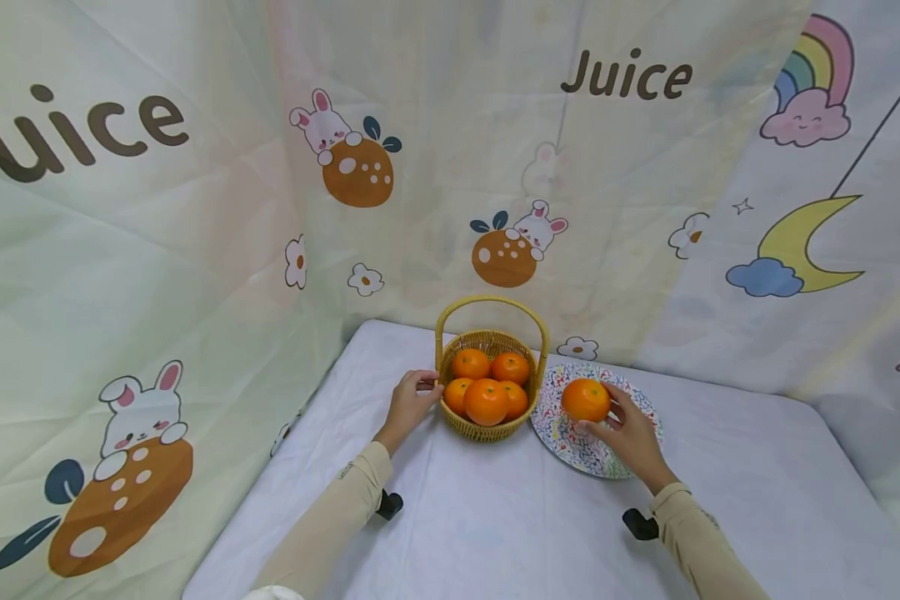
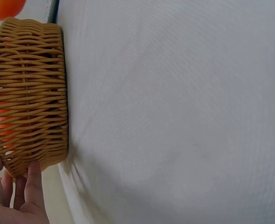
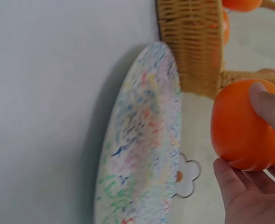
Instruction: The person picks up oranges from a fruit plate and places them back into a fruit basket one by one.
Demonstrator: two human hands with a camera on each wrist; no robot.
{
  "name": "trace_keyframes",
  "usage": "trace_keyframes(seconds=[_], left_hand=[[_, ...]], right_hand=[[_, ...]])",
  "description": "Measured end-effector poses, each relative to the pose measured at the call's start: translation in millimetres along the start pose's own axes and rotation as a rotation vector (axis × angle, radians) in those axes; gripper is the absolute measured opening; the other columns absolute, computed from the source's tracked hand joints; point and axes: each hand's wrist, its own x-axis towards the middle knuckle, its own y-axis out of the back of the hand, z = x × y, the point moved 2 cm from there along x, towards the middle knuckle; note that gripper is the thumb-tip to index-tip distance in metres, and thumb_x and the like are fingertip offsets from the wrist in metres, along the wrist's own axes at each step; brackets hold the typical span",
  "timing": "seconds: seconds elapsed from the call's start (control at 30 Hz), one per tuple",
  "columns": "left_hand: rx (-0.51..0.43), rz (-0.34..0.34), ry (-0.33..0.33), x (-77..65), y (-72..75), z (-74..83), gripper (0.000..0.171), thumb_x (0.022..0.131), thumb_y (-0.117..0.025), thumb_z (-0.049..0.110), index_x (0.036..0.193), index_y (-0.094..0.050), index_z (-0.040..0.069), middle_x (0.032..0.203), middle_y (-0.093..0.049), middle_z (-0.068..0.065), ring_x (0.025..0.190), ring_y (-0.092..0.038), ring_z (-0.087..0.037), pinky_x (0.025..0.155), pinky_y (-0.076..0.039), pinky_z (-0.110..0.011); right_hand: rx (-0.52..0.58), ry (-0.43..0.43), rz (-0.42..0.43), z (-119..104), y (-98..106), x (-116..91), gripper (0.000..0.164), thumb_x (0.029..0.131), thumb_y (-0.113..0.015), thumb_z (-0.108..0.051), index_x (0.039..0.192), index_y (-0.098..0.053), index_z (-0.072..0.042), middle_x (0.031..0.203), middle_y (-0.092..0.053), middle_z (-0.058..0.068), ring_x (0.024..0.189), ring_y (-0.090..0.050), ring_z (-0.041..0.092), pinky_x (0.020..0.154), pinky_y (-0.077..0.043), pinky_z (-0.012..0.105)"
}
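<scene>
- On the table point(image 1: 495, 517), middle of the scene: a wicker basket point(image 1: 490, 425) with five oranges in it, and a speckled plate point(image 1: 570, 442) touching it on the right.
- Right hand point(image 1: 630, 433) has its fingers curled round one more orange point(image 1: 586, 399), holding it just above the plate. Can't tell if it's touching the plate yet.
- Left hand point(image 1: 408, 404) rests against the basket's left wall, fingers lightly bent, looks like it's steadying it rather than gripping.
- My guess on handling: the orange is firm, roundish and a bit slick, so it'll roll if dropped on a shallow plate. A wrap round the widest part, like now, seems the safe hold.
- Basket looks light and stiff; loaded with fruit it could slide on the cloth, so bracing the wall makes sense.
- Left wrist view shows the fingertips point(image 2: 34, 179) right at the weave, low on the wall, which the head view doesn't.
- Right wrist view shows a gap between orange and plate face; head view hides that.
</scene>
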Motion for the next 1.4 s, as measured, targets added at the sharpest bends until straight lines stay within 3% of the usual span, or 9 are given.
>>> trace_keyframes(seconds=[0.37,0.57,0.8,1.0,1.2,1.4], left_hand=[[-0.003,0.007,0.013,0.9,-1.3,-1.2,0.025,0.089,-0.071,0.007,0.111,-0.065,-0.002,0.107,-0.059,-0.012,0.098,-0.064,-0.027,0.092,-0.053,-0.042],[0.008,0.006,0.005,0.3,-0.7,-0.7,0.025,0.089,-0.071,0.009,0.111,-0.066,-0.002,0.107,-0.059,-0.013,0.097,-0.064,-0.026,0.091,-0.053,-0.039],[-0.002,0.013,-0.008,0.7,-0.8,1.1,0.025,0.088,-0.072,0.007,0.11,-0.066,-0.003,0.107,-0.059,-0.014,0.096,-0.064,-0.028,0.091,-0.053,-0.042],[-0.002,0.011,-0.022,-0.2,-0.8,0.4,0.024,0.088,-0.072,0.008,0.11,-0.066,-0.002,0.106,-0.059,-0.014,0.095,-0.065,-0.027,0.09,-0.054,-0.041],[-0.013,0.015,0.006,0.7,-0.1,-0.9,0.023,0.088,-0.071,0.007,0.11,-0.066,0.0,0.107,-0.058,-0.012,0.097,-0.064,-0.026,0.091,-0.053,-0.042],[-0.025,0.02,-0.015,-1.1,-0.3,0.3,0.023,0.089,-0.071,0.007,0.11,-0.066,-0.002,0.107,-0.058,-0.014,0.096,-0.064,-0.028,0.091,-0.053,-0.043]], right_hand=[[0.091,0.146,-0.045,-61,-6,-6,0.08,0.08,-0.081,-0.023,0.147,-0.04,-0.008,0.144,-0.045,0.013,0.127,-0.05,0.033,0.09,-0.048,0.019],[0.153,0.218,-0.101,-87,-19,2,0.077,0.081,-0.081,-0.02,0.146,-0.042,-0.012,0.143,-0.047,0.008,0.128,-0.05,0.029,0.092,-0.05,0.025],[0.199,0.247,-0.14,-135,-26,9,0.074,0.083,-0.077,-0.006,0.145,-0.039,0.0,0.144,-0.045,0.017,0.129,-0.048,0.036,0.095,-0.048,0.039],[0.201,0.219,-0.129,-124,-48,30,0.076,0.082,-0.08,-0.022,0.147,-0.04,-0.012,0.143,-0.048,0.006,0.129,-0.05,0.028,0.096,-0.049,0.041],[0.223,0.152,-0.143,-131,-67,53,0.077,0.08,-0.082,-0.023,0.146,-0.042,-0.019,0.141,-0.049,0.004,0.126,-0.052,0.025,0.097,-0.049,0.038],[0.191,0.091,-0.136,-133,-79,75,0.079,0.081,-0.081,-0.021,0.148,-0.039,-0.012,0.143,-0.048,0.008,0.127,-0.05,0.028,0.099,-0.048,0.037]])
